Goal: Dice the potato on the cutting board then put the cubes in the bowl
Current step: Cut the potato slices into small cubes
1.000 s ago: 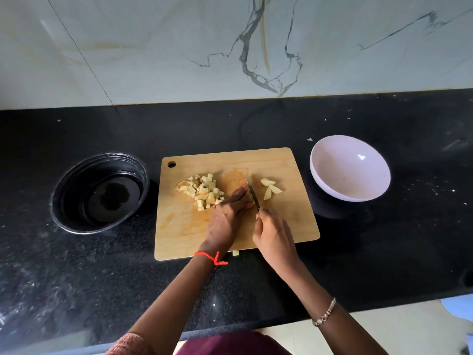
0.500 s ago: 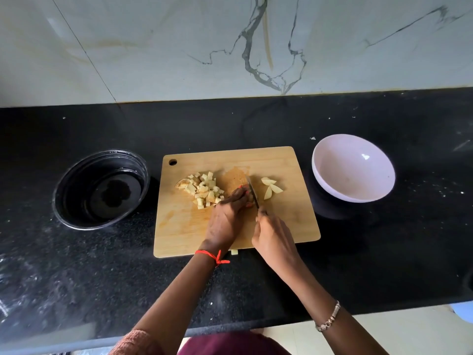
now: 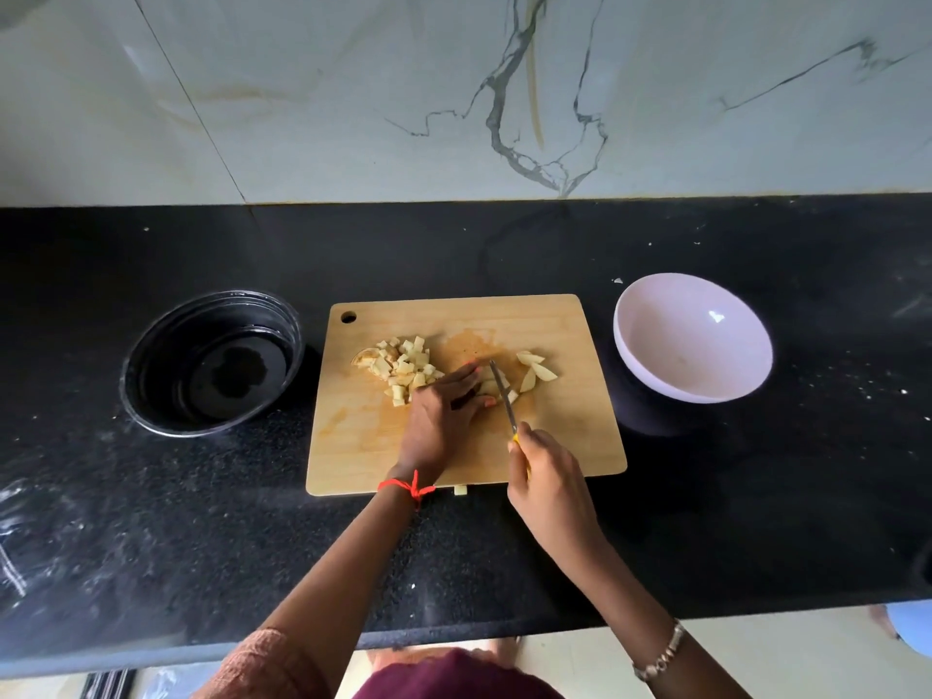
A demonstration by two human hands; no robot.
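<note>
The potato piece (image 3: pixel 488 386) being cut lies near the middle of the wooden cutting board (image 3: pixel 570 431), mostly hidden under the left hand (image 3: pixel 444 416), whose fingers (image 3: pixel 466 378) are pressed together and curled down onto it. Just to the right of those fingers, the thin blade of a knife (image 3: pixel 503 396) stands against the piece, with a small cut cube touching its far side. The right hand (image 3: pixel 547 476) sits nearer the board's front edge, its fingers closed around the knife's yellow handle.

Left of the holding fingers is a heap of diced cubes (image 3: pixel 406 368) with a bit of peel at its outer edge. Right of the blade lie a few uncut potato wedges (image 3: pixel 534 370). One stray cube (image 3: pixel 460 490) rests on the black table (image 3: pixel 756 496), just off the board's front edge, between the two wrists.

Well to the right of the knife hand stands a pale bowl (image 3: pixel 650 315), tilted, with nothing inside. Far to the left of the holding hand sits a dark round container (image 3: pixel 151 355). A red thread (image 3: pixel 411 486) circles the left wrist; a bracelet (image 3: pixel 660 653) circles the right forearm.
</note>
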